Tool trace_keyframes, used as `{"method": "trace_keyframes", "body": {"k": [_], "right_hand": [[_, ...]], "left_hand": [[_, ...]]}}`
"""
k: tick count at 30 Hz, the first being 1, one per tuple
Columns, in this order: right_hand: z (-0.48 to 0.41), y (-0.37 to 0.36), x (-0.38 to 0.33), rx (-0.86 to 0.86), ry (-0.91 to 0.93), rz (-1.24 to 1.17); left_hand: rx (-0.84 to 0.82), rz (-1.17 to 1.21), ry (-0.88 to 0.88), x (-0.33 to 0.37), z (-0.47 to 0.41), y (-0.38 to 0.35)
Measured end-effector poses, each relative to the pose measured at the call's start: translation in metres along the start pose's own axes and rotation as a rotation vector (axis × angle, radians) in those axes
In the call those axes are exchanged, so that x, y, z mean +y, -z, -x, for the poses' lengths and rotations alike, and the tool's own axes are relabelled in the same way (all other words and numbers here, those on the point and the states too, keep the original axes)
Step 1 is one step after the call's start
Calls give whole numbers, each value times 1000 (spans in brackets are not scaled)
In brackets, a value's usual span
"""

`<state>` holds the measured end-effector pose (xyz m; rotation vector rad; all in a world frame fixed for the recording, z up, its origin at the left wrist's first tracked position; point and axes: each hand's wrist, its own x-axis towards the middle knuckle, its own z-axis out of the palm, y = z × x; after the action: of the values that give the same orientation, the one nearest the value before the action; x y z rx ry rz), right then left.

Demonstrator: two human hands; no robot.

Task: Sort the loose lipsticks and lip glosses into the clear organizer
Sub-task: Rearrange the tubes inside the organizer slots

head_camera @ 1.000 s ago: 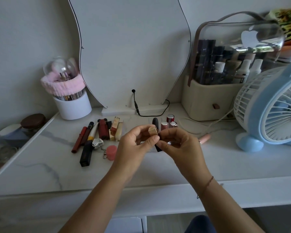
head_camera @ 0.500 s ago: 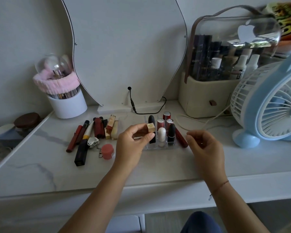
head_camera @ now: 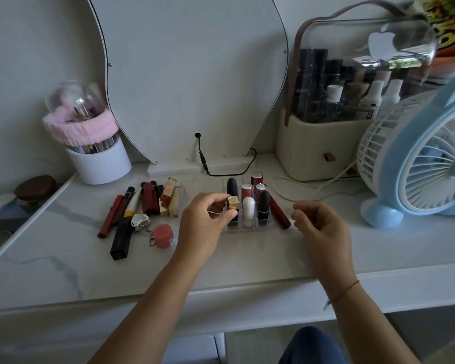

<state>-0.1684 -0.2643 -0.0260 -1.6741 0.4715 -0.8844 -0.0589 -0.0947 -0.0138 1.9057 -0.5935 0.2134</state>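
A white marble-patterned desk (head_camera: pixel 247 258) is seen against a pale wall, with a curved frameless mirror (head_camera: pixel 189 74) propped at its back edge. A clear acrylic organizer (head_camera: pixel 247 227) is set near the middle of the desk. In it, a white capsule-shaped lipstick (head_camera: pixel 248 208), a black bullet-shaped lipstick (head_camera: pixel 264 203) and several red and silver tubes are stood upright.

A lipstick with a square gold cap (head_camera: pixel 233 202) is pinched between the thumb and forefinger of the left hand (head_camera: pixel 205 227) and is held upright at the organizer's front left compartment; whether it is fully seated cannot be told. The right hand (head_camera: pixel 318 227) is held just right of the organizer, its fingers loosely curled with nothing in them. A dark red tube (head_camera: pixel 280 215) is laid on the desk against the organizer's right side.

Towards the desk's left edge, a loose cluster of red, black and gold lip products (head_camera: pixel 147 200) is spread out, with a black rectangular tube (head_camera: pixel 120 241), a silver heart-shaped keychain (head_camera: pixel 140 222) and a small round pink pot (head_camera: pixel 163 235) in front of it.

A white cup wrapped in a pink fluffy band (head_camera: pixel 90 143) is placed at the back left corner. A cream cosmetics case with a clear domed lid (head_camera: pixel 339 101) and a light blue desk fan (head_camera: pixel 418 158) are placed along the right side.
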Motion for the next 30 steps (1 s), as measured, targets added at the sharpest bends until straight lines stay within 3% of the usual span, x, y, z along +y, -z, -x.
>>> {"method": "trace_keyframes", "body": {"k": [5,12,16,21,30], "right_hand": [[-7,2,-1,24,5,72],[-58,27,-17,45,135,386],[-72,40,-1,-185,32,624],[-72,36,13,-299,-18,620],[-77,39,10,-511,101,873]], "left_hand": [[15,-16,4,1,1,3],[65,-188,-144,-7,11,23],[73,-249,-171,-13,22,28],[64,-235,-196,-13,24,26],[17,-288,-225,-17,22,24]]}}
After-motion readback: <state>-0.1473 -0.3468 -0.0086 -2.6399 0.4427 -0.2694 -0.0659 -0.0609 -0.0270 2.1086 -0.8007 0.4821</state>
